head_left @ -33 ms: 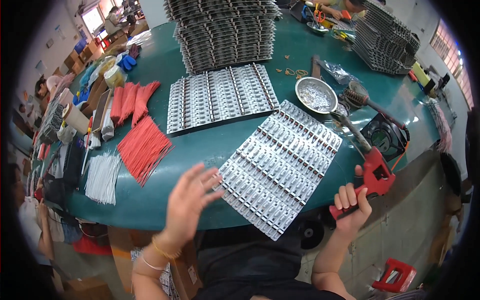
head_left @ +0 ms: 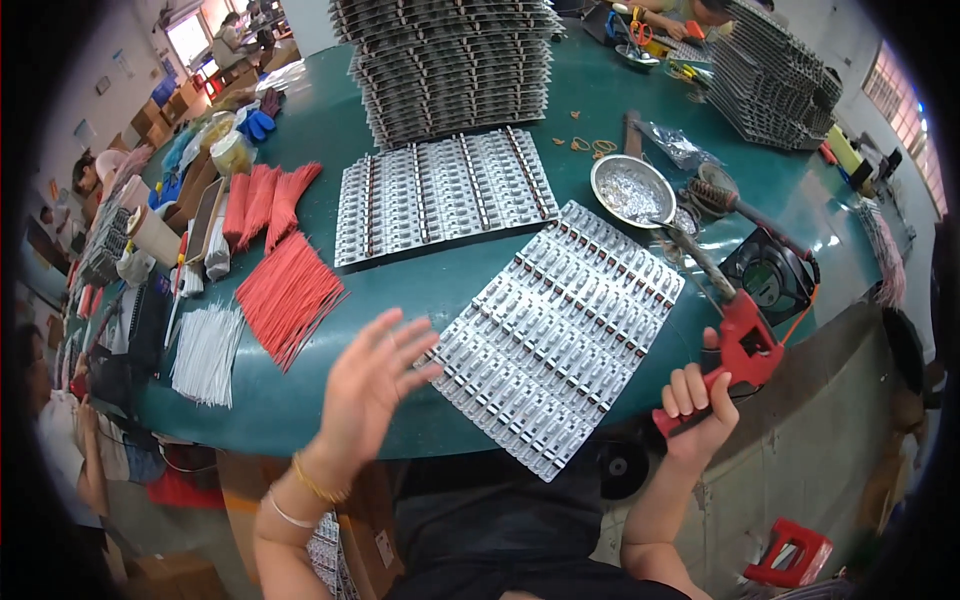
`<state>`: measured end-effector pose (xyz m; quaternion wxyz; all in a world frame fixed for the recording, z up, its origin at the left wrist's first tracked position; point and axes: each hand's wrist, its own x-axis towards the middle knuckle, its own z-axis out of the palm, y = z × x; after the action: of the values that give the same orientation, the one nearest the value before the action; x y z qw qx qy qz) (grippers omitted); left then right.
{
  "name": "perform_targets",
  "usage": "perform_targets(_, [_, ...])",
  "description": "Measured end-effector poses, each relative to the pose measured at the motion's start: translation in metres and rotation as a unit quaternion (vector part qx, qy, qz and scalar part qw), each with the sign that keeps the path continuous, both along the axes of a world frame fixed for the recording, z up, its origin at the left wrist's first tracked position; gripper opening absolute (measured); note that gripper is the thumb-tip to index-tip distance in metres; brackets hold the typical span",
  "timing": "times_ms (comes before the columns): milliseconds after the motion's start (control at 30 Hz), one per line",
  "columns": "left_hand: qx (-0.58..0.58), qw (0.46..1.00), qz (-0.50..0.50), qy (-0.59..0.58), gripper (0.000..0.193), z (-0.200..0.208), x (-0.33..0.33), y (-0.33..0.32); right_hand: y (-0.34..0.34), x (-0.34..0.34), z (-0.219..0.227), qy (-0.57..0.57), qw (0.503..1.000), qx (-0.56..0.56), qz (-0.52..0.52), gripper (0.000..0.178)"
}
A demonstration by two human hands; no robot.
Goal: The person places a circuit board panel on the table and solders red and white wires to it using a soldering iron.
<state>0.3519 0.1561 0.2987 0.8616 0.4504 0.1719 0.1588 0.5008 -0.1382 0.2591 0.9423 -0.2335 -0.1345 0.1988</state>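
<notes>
My right hand [head_left: 699, 410] is closed round the grip of a red pistol-grip soldering iron [head_left: 748, 342]. Its long metal barrel slants up and left, the tip at the near rim of a round metal bowl [head_left: 633, 190] holding shiny silvery bits. In front of me a silver-grey panel of repeated small modules [head_left: 565, 335] lies at an angle, one corner jutting past the table edge. My left hand [head_left: 375, 385] is beside that panel's left corner, fingers spread, holding nothing. Farther back lies a second similar panel [head_left: 440, 195].
A tall stack of panels [head_left: 450, 70] stands behind, another stack [head_left: 770, 80] at far right. Red wires [head_left: 288, 300] and white wires [head_left: 207, 355] lie left. A small black fan [head_left: 768, 275] sits right of the bowl. A co-worker's arm [head_left: 660, 22] shows across the green table [head_left: 390, 300].
The soldering iron has shifted slightly left and up, its tip now closer to the bowl's rim. My left hand has drifted a little left and up, still spread.
</notes>
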Motion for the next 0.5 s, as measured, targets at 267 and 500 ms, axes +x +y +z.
perform_targets(267, [0.064,0.997,-0.004,0.053,0.030,0.017,0.030,0.020,0.026,0.015,-0.020,0.014,0.988,0.099,0.119,0.050])
perform_targets(500, [0.615,0.785,-0.046,0.063,0.018,0.000,-0.008,-0.025,0.029,0.018,-0.016,0.079,0.990,0.080,0.087,0.044])
